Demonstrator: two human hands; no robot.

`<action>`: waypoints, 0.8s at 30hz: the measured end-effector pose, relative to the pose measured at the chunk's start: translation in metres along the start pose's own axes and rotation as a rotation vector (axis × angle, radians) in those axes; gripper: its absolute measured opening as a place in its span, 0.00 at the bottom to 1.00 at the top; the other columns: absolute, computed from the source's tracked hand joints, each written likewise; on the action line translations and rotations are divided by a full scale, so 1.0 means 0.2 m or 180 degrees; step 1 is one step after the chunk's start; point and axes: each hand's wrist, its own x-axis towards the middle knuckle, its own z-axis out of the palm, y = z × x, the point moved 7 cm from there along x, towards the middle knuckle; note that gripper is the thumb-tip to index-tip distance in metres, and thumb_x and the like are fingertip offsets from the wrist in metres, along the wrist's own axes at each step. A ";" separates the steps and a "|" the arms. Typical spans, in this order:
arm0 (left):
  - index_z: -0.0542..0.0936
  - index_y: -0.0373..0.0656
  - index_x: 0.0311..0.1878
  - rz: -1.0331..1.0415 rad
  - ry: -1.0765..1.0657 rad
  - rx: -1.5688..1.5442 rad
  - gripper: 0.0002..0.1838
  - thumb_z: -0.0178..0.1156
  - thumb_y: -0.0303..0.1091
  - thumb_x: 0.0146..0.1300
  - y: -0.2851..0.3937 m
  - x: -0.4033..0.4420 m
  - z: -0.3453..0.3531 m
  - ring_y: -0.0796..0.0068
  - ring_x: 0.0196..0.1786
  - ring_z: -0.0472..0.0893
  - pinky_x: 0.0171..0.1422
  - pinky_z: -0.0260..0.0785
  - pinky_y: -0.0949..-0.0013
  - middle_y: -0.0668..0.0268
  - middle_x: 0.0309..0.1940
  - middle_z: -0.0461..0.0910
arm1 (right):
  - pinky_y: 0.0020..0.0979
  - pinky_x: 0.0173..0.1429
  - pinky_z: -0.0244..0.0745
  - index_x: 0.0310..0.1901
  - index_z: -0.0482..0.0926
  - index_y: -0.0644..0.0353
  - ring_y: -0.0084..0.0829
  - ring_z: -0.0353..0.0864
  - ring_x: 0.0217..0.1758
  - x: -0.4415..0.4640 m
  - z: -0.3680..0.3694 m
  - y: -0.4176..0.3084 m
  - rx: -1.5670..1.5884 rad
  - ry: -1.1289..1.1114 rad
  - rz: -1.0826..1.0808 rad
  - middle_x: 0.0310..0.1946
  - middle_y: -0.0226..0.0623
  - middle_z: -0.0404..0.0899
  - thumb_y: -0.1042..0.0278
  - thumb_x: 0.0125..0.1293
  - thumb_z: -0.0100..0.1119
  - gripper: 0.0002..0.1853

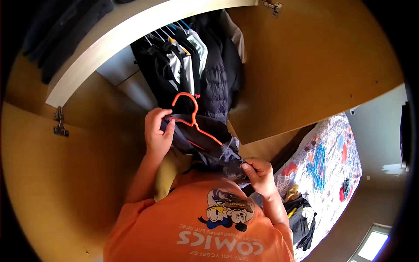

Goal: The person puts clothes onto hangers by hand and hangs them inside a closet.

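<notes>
A dark garment with a grey patterned part (pixel 230 160) is held up between the two hands, in front of an open wooden wardrobe (pixel 100 94). Its edge is pinched between the thumb and fingers of the left hand (pixel 158 132), close to one end of a bright orange hanger (pixel 195 118); the opposite side of the cloth is gripped by the right hand (pixel 260 175), closed with the thumb on top. The hanger lies partly within the garment's opening — its curved hook is left free and stands out above the cloth, in front of the hung clothes. Behind it, a row of black, white and dark clothes (pixel 187 65) is hung, with a dark quilted jacket (pixel 215 85) among them. Folded dark clothes (pixel 65 32) are seen on the pale-edged shelf (pixel 102 41) above. To the right, a bed with a floral cover (pixel 331 161) is shown, on which blue hangers (pixel 317 168) and a pile of dark clothes (pixel 301 222) are laid. An orange printed T-shirt (pixel 196 218) is worn.
</notes>
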 end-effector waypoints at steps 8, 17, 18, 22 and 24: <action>0.73 0.39 0.40 -0.1576 0.0834 -0.1232 0.11 0.62 0.19 0.55 -0.66 0.15 -0.06 0.83 0.29 0.70 0.35 0.67 0.78 0.69 0.31 0.72 | 0.25 0.33 0.69 0.37 0.78 0.67 0.23 0.74 0.28 0.44 0.36 -0.05 0.0127 -0.0157 0.0106 0.25 0.39 0.77 0.74 0.64 0.58 0.05; 0.77 0.39 0.41 -0.1404 0.1677 0.0306 0.11 0.58 0.18 0.54 -0.97 0.39 -0.23 0.68 0.36 0.75 0.42 0.70 0.69 0.63 0.32 0.73 | 0.29 0.36 0.71 0.42 0.75 0.67 0.31 0.77 0.29 0.88 0.79 -0.29 0.0421 -0.0190 -0.0477 0.28 0.45 0.77 0.73 0.65 0.53 0.08; 0.79 0.39 0.44 -0.1485 0.1600 0.0220 0.09 0.60 0.26 0.60 -1.00 0.42 -0.23 0.70 0.38 0.75 0.46 0.69 0.69 0.63 0.35 0.74 | 0.29 0.36 0.71 0.42 0.75 0.67 0.31 0.77 0.29 0.93 0.83 -0.30 0.0416 -0.0193 -0.0475 0.28 0.45 0.77 0.73 0.65 0.53 0.08; 0.80 0.43 0.50 -0.1168 0.1081 -0.0006 0.14 0.57 0.39 0.64 -1.02 0.59 -0.21 0.61 0.50 0.75 0.58 0.65 0.62 0.58 0.46 0.79 | 0.38 0.38 0.72 0.41 0.75 0.68 0.48 0.78 0.33 1.13 0.97 -0.31 0.0205 0.0110 -0.0557 0.30 0.52 0.78 0.72 0.64 0.53 0.08; 0.79 0.43 0.51 -0.1222 0.0745 -0.0050 0.16 0.57 0.40 0.64 -1.01 0.70 -0.18 0.58 0.51 0.76 0.58 0.66 0.61 0.56 0.47 0.79 | 0.41 0.39 0.72 0.40 0.74 0.68 0.53 0.78 0.35 1.22 1.04 -0.32 0.0063 0.0295 -0.0801 0.31 0.54 0.78 0.71 0.64 0.53 0.08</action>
